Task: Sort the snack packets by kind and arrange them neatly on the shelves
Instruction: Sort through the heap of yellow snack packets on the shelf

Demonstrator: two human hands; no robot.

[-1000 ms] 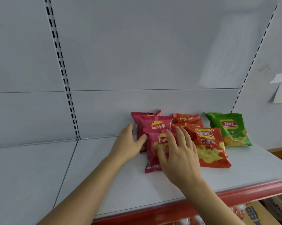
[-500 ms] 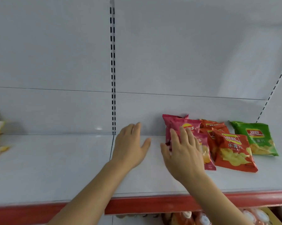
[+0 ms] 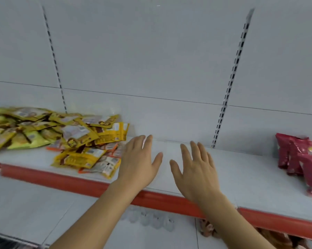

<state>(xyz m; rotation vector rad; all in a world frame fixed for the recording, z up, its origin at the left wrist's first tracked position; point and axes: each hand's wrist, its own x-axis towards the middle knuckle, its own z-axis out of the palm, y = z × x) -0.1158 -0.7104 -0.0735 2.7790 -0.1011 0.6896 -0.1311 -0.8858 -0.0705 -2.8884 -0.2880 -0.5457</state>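
A loose heap of yellow and green snack packets (image 3: 65, 135) lies on the left part of the white shelf (image 3: 250, 173). Red chip packets (image 3: 299, 157) stand in a row at the far right edge of view. My left hand (image 3: 140, 161) hovers over the shelf with straight fingers, just right of the yellow heap, holding nothing. My right hand (image 3: 196, 169) is beside it, fingers spread, also holding nothing. Both hands are over a bare stretch of shelf between the two groups.
The shelf has a red front lip (image 3: 65, 180). Slotted uprights (image 3: 229, 87) run up the white back panel. Below the shelf are a lower white shelf (image 3: 25, 212) and some blurred packaged goods (image 3: 151, 220).
The view has swung left. Both hands left the red chip packets and moved left along the shelf toward the yellow heap, which has come into view. The orange and green chip packets are out of frame.
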